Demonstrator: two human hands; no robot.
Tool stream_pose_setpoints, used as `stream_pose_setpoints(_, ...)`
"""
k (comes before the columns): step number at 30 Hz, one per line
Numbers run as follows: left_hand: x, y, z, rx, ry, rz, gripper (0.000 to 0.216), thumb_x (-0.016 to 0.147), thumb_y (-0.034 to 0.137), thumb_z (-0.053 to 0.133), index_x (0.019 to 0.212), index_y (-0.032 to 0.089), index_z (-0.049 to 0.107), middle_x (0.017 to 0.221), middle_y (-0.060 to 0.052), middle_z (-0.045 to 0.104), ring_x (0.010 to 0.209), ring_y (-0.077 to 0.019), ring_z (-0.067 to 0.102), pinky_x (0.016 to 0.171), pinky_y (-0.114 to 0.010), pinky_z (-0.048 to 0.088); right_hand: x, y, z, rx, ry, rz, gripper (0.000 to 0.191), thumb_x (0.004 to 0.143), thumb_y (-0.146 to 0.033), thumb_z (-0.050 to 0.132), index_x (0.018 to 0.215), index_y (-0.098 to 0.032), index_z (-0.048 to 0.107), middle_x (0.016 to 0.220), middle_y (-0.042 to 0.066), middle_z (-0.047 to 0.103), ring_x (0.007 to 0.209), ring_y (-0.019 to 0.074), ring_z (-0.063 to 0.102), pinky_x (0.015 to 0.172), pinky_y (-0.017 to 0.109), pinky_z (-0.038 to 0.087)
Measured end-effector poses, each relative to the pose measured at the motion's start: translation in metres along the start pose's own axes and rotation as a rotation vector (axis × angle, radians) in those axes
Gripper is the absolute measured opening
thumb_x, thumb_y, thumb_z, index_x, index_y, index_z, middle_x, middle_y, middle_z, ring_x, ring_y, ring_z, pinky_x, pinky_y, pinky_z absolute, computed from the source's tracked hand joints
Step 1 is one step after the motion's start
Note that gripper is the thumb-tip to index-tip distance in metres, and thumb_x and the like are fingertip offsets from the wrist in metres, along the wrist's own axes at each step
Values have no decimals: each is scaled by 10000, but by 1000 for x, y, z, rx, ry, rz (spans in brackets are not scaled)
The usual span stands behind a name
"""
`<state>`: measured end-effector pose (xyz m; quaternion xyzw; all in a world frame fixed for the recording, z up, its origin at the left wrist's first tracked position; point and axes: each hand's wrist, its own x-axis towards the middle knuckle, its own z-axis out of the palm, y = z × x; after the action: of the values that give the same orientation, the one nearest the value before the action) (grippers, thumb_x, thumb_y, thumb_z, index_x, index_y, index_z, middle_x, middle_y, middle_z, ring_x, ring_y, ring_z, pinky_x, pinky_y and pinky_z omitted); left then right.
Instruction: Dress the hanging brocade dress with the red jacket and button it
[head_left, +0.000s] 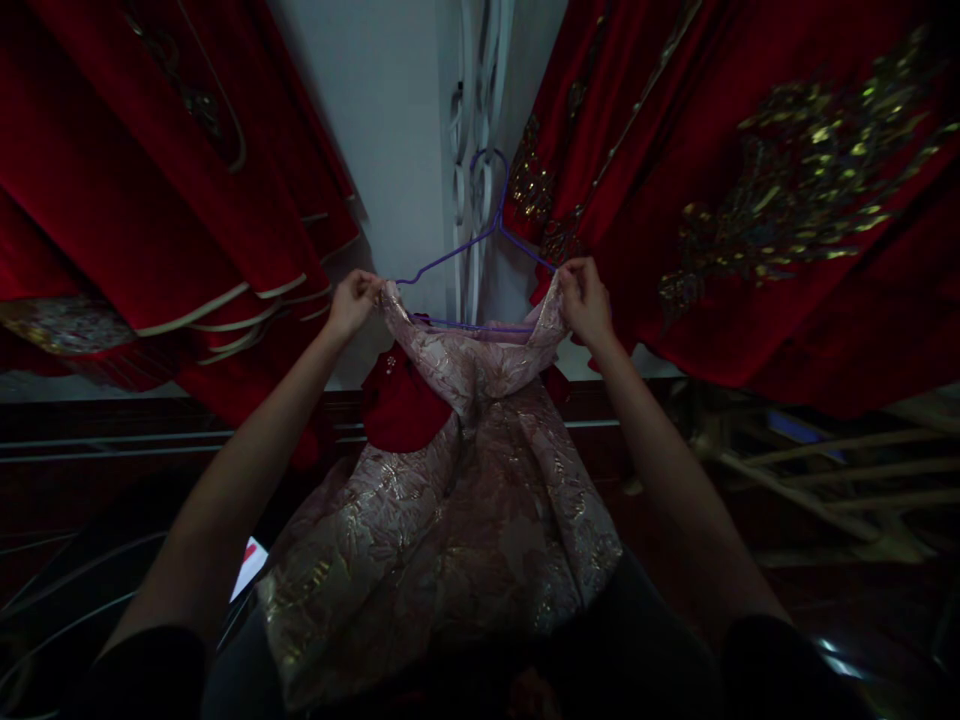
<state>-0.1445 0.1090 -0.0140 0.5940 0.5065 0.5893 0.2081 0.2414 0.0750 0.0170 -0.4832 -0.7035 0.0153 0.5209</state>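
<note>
Item one: a pale pink brocade dress (510,450) with gold patterning, held up in front of you, its skirt draped towards your lap (667,640). The skirt's lower edge sinks into shadow there, so its full length cannot be read.

Item two: a purple hanger (497,226), its bar inside the neckline. Both ends disappear behind cloth and fingers. The hook stands over white scrollwork (460,185); you cannot tell whether it is caught there.

Your left hand (356,303): fingers closed in a pinch on the dress's left shoulder edge. Your right hand (587,300): likewise closed, on the right shoulder edge. Whether either also grips the hanger is concealed.

Item three: red cloth (409,410) at the bodice's left edge, bearing a small pale ornament; its join, if any, is obscured.

Surroundings: red drapery (172,190) at left and a red garment (765,330) with gold sequins at right, both cut off by the frame. Below the garment's lower edge, a slatted frame (825,490), blurred and dim. Beside your left forearm, a white rectangle with a red mark (249,568), partly covered, its nature uncertain.
</note>
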Motion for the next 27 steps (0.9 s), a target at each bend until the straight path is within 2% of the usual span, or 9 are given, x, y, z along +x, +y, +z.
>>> stream_pose_setpoints(5, 19, 41, 31, -6, -181, 67, 158, 752, 294, 617, 753, 153, 547, 679, -12, 587, 678, -129, 581, 672, -245, 467, 2, 2, 0, 29, -24, 10, 422, 916, -580, 338, 1066, -236, 531, 879, 39, 607, 807, 196, 586, 808, 389, 473)
stream_pose_setpoints(9, 18, 46, 23, -112, -307, -23, 245, 768, 387, 631, 804, 150, 584, 786, -55, 652, 785, -157, 630, 742, -284, 502, 5, 5, -2, 46, -23, 23, 438, 897, -603, 367, 1063, -238, 543, 868, 47, 610, 807, 209, 587, 798, 401, 478)
stream_pose_setpoints(13, 4, 11, -9, -259, -420, -323, 408, 851, 542, 459, 923, 163, 592, 872, -81, 686, 845, -183, 651, 772, -343, 533, 5, 7, -2, 66, -29, 12, 436, 894, -603, 375, 1051, -237, 552, 854, 42, 604, 787, 201, 579, 797, 390, 477)
stream_pose_setpoints(15, -13, -17, -20, -201, -516, -471, 403, 821, 530, 502, 957, 160, 588, 937, -88, 698, 910, -201, 650, 816, -368, 533, 4, 8, -1, 73, -37, 12, 431, 894, -603, 377, 1049, -238, 549, 847, 34, 597, 777, 192, 574, 795, 378, 477)
stream_pose_setpoints(16, -23, -30, -23, -116, -586, -501, 391, 768, 491, 577, 980, 163, 590, 991, -86, 699, 945, -211, 645, 832, -365, 530, 4, 8, 0, 76, -38, 11, 428, 894, -603, 378, 1046, -240, 547, 844, 31, 594, 773, 188, 571, 793, 372, 476)
stream_pose_setpoints(18, -46, -53, -23, 82, -811, -413, 518, 640, 390, 714, 1094, 180, 579, 1129, -77, 674, 1025, -226, 625, 868, -329, 514, 4, 9, 2, 84, -35, 7, 422, 895, -604, 378, 1035, -242, 543, 835, 25, 584, 764, 181, 565, 785, 360, 473)
stream_pose_setpoints(19, -58, -62, -21, 154, -849, -350, 584, 635, 388, 710, 1160, 186, 553, 1165, -78, 659, 1039, -233, 623, 869, -324, 511, 4, 10, 3, 88, -34, 5, 420, 896, -605, 375, 1030, -243, 541, 828, 23, 580, 759, 178, 561, 779, 355, 472)
stream_pose_setpoints(24, -82, -75, -16, 745, -664, 18, 433, 779, 393, 518, 1158, 190, 564, 985, -100, 690, 938, -275, 656, 840, -359, 482, 3, 12, 5, 94, -16, 0, 420, 895, -607, 368, 1014, -244, 543, 795, 21, 563, 725, 172, 544, 755, 345, 466)
stream_pose_setpoints(27, -63, -73, -17, 736, -519, 46, 396, 810, 363, 453, 1141, 165, 546, 931, -98, 684, 869, -245, 657, 789, -331, 488, 2, 10, 5, 91, -16, 2, 410, 895, -600, 373, 1000, -242, 544, 775, 13, 559, 703, 165, 543, 730, 327, 464)
